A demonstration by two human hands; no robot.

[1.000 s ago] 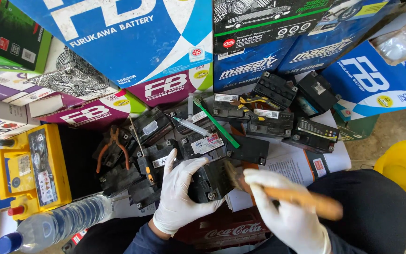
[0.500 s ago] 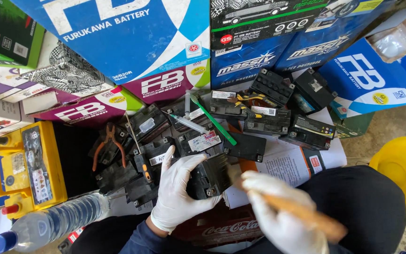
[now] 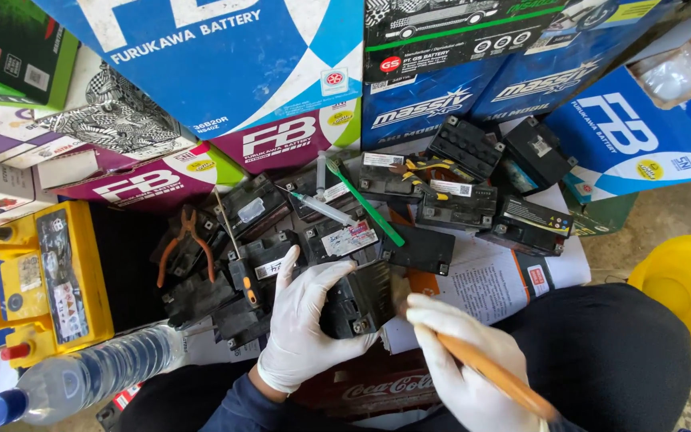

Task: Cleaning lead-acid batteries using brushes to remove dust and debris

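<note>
A: Holding steady: left hand point(image 3: 304, 324), white-gloved, grip clamped over the top and near side of a small black battery point(image 3: 361, 300) that sits among other black batteries point(image 3: 457, 200) on papers point(image 3: 481, 280) in front of the knees.

B: Right hand point(image 3: 461, 364)?

A: Gloved too, grip closed around a wooden-handled tool point(image 3: 493, 372); its working end meets the battery's right side, tip hidden.

B: Handling?

A: Judged dense and rigid for its size, smooth casing likely slick under latex. Best taken by the flat sides, clear of the terminals at the front corner.

B: Change from a half second ago?

A: Little. Left hand has not shifted. Right hand and tool, smeared with motion then, now read sharp at the same spot. Pliers point(image 3: 185, 240), yellow battery point(image 3: 45, 280), water bottle point(image 3: 89, 376) unmoved.
</note>
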